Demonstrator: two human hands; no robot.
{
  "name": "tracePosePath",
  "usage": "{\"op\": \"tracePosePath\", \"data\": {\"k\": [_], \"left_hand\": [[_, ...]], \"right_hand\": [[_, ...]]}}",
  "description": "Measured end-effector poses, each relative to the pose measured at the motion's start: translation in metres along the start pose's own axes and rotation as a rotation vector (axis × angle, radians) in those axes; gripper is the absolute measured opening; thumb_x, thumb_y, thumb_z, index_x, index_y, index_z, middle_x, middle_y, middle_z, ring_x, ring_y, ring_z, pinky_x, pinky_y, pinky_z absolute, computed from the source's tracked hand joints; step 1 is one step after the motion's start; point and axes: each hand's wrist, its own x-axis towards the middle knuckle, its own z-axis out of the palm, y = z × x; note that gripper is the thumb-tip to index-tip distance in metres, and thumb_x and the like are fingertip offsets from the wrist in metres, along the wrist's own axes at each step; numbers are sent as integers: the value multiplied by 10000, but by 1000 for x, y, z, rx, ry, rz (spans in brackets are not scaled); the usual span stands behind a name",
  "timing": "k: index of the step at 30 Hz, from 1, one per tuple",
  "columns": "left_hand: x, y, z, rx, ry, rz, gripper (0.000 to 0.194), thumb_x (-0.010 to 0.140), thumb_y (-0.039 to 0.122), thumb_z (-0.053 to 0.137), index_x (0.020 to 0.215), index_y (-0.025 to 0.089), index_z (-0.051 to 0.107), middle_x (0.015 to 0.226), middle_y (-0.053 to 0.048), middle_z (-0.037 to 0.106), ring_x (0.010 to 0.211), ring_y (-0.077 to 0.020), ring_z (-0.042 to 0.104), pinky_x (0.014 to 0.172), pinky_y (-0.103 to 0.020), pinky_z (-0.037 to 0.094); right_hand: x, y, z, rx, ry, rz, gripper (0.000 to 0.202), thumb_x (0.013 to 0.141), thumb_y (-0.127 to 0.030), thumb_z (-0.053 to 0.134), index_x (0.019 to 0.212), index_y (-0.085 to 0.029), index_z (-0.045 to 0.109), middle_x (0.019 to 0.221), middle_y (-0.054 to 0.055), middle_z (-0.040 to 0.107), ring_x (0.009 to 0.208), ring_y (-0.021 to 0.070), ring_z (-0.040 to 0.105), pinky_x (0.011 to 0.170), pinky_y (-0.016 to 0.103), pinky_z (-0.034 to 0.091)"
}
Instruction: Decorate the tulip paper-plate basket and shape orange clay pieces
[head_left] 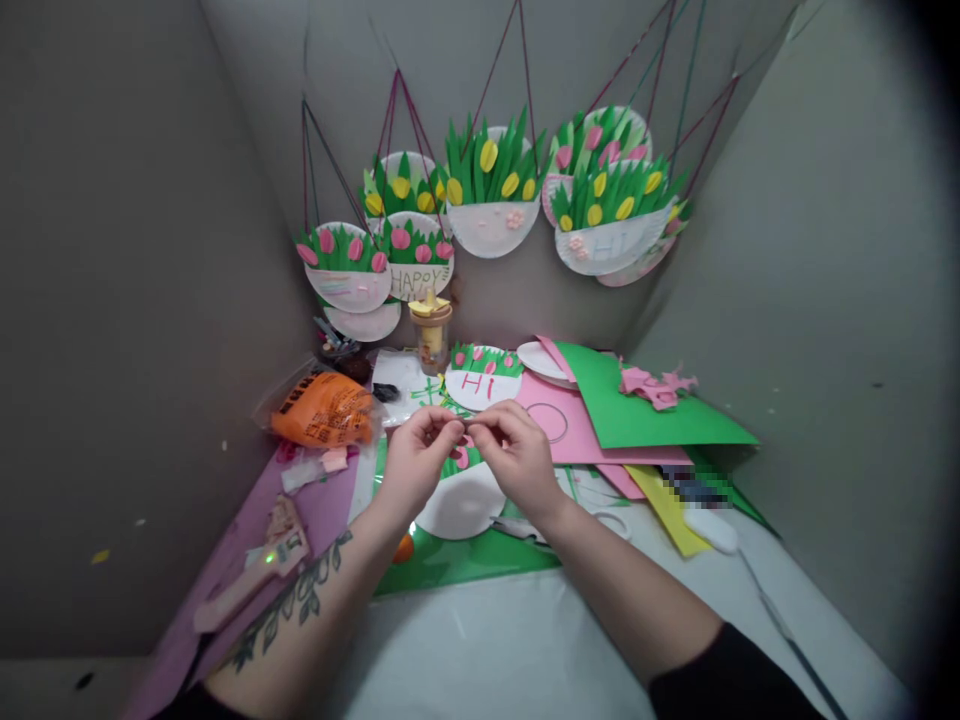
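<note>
My left hand [422, 446] and my right hand [517, 450] meet over the middle of the table, thumbs and fingertips pinched on something small and thin between them, too small to make out. Just below them lies a white paper-plate basket [463, 505] with green paper grass and pink paper petals, partly covered by my hands. Behind my fingers rests a finished-looking plate [484, 388] marked "Hi". Scissors [517, 529] lie beside the near basket, under my right wrist.
A glue gun [274, 560] with a lit green light lies left of my left forearm, near an orange bag [322, 408]. Green card [645, 410] and pink card [562, 425] lie at the right. Decorated plates [493, 228] hang on strings behind.
</note>
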Motion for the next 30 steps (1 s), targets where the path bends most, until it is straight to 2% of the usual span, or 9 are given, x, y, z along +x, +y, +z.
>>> {"op": "tracePosePath", "data": {"k": [7, 10, 15, 17, 19, 22, 25, 27, 30], "left_hand": [[12, -18, -7, -140, 92, 9, 266, 713, 388, 696, 815, 162, 602, 681, 16, 606, 628, -103, 595, 560, -207, 485], [13, -20, -8, -155, 102, -38, 289, 695, 399, 714, 827, 154, 636, 742, -19, 657, 690, -122, 624, 598, -218, 497], [5, -12, -5, -171, -63, -124, 362, 741, 435, 672, 955, 143, 694, 908, -95, 702, 823, -173, 654, 711, -279, 525], [3, -10, -5, -180, -150, -124, 370, 770, 430, 645, 1011, 154, 690, 953, -98, 699, 861, -177, 650, 745, -292, 525], [3, -11, -6, -160, -175, -106, 352, 754, 401, 671, 1008, 157, 689, 930, -85, 700, 823, -164, 649, 736, -285, 524], [8, -13, -9, -117, -137, -95, 299, 717, 388, 706, 881, 138, 686, 769, -47, 687, 657, -124, 626, 654, -255, 517], [14, -14, -13, -148, -64, -84, 295, 713, 420, 698, 787, 139, 647, 722, -18, 653, 571, -86, 575, 572, -214, 490], [17, -15, -15, -195, 17, -76, 309, 696, 436, 706, 757, 143, 630, 689, 0, 619, 558, -72, 542, 513, -179, 454], [18, -16, -15, -226, 78, -91, 326, 670, 445, 724, 761, 144, 640, 684, -1, 604, 590, -79, 533, 491, -164, 435]], "right_hand": [[6, -2, -11, -52, 39, -38, 101, 806, -171, 594, 712, -200, 614, 701, 5, 559, 640, 132, 515, 568, 266, 423], [4, 0, -8, -52, 36, -104, 65, 812, -200, 614, 792, -222, 671, 755, 17, 600, 681, 140, 561, 595, 278, 463], [1, 8, -4, -153, 67, -178, 168, 842, -197, 580, 958, -250, 688, 832, 36, 610, 768, 156, 587, 679, 303, 499], [1, 8, -3, -166, 88, -175, 175, 836, -195, 588, 978, -242, 680, 841, 40, 603, 780, 160, 582, 686, 305, 497], [2, 7, -3, -151, 85, -164, 143, 827, -189, 600, 939, -230, 678, 837, 38, 602, 773, 157, 579, 684, 301, 493], [3, 2, -5, -122, 52, -167, 82, 821, -166, 596, 815, -210, 664, 786, 25, 602, 737, 147, 568, 672, 291, 483], [6, -3, -12, -106, 95, -155, 96, 822, -159, 589, 755, -197, 647, 745, 21, 596, 700, 140, 551, 646, 284, 471], [9, -4, -17, -75, 127, -126, 92, 820, -168, 598, 761, -202, 659, 745, 21, 599, 697, 140, 551, 626, 280, 466], [10, -1, -19, 4, 53, -114, 106, 814, -188, 619, 869, -231, 699, 813, 29, 615, 732, 143, 575, 612, 273, 473]]}}
